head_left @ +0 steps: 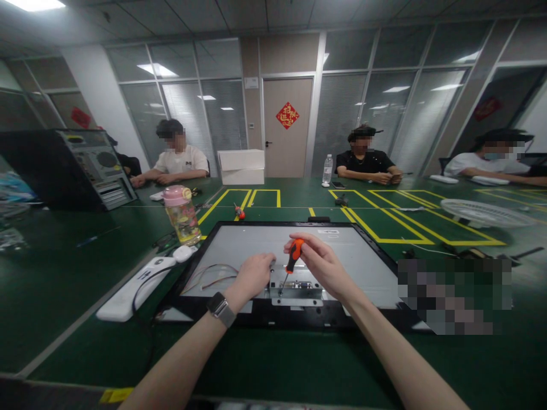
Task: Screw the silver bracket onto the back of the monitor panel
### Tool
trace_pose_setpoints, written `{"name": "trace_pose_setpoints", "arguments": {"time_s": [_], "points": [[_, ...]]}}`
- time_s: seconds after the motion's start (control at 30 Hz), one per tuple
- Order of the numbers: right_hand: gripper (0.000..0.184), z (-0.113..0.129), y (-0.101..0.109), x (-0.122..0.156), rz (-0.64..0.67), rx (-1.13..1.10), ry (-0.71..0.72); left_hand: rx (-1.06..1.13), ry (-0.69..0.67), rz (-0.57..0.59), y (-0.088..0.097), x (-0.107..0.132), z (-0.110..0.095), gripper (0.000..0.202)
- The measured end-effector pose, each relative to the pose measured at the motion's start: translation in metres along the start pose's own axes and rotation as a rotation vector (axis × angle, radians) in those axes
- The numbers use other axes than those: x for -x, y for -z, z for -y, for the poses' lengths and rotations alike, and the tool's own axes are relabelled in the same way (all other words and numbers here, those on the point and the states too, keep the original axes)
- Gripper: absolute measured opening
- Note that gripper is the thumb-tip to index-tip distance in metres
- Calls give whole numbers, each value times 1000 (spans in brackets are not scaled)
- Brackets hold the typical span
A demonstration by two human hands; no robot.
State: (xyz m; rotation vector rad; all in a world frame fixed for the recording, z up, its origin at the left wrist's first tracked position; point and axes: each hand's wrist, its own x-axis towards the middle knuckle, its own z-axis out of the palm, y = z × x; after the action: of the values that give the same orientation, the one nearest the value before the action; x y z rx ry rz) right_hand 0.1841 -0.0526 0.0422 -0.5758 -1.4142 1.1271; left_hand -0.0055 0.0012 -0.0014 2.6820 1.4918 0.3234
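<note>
A flat display panel (363, 259) with a black frame lies on the green table, its pale grey back facing up. Near its front edge is a metal bracket (297, 293) with a row of ports. My right hand (322, 262) grips a screwdriver (294, 256) with an orange and black handle. Its shaft slants down, the tip at the left part of the bracket. My left hand (254, 273), a watch (221, 309) on its wrist, has its fingers curled at the bracket's upper left corner. Thin wires (209, 274) lie on the panel to its left.
Left of the panel are a white power bank-like device (137, 287) and a pink-lidded bottle (182, 213). An open computer case (85, 168) stands far left. A red-handled tool (239, 213) and a white box (242, 167) lie beyond. Several people sit across the table.
</note>
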Motion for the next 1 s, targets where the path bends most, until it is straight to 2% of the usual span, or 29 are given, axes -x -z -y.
{"name": "trace_pose_setpoints", "arguments": {"time_s": [0.1, 0.27, 0.47, 0.73, 0.87, 1.0], "points": [[28, 0, -4, 1, -5, -30, 0, -3, -4, -8, -1, 0, 1, 35], [26, -2, 0, 1, -96, 22, -32, -1, -2, 0, -1, 0, 1, 35], [30, 1, -1, 0, -53, -70, -33, 8, 1, -10, -1, 0, 2, 36], [25, -4, 2, -1, -136, -7, -48, 13, 3, 2, -1, -1, 1, 36], [30, -2, 3, 0, -123, -10, -32, -1, 6, 14, 1, 0, -1, 36], [27, -4, 1, -1, -116, -83, -20, -1, 0, 5, 2, 0, -1, 37]]}}
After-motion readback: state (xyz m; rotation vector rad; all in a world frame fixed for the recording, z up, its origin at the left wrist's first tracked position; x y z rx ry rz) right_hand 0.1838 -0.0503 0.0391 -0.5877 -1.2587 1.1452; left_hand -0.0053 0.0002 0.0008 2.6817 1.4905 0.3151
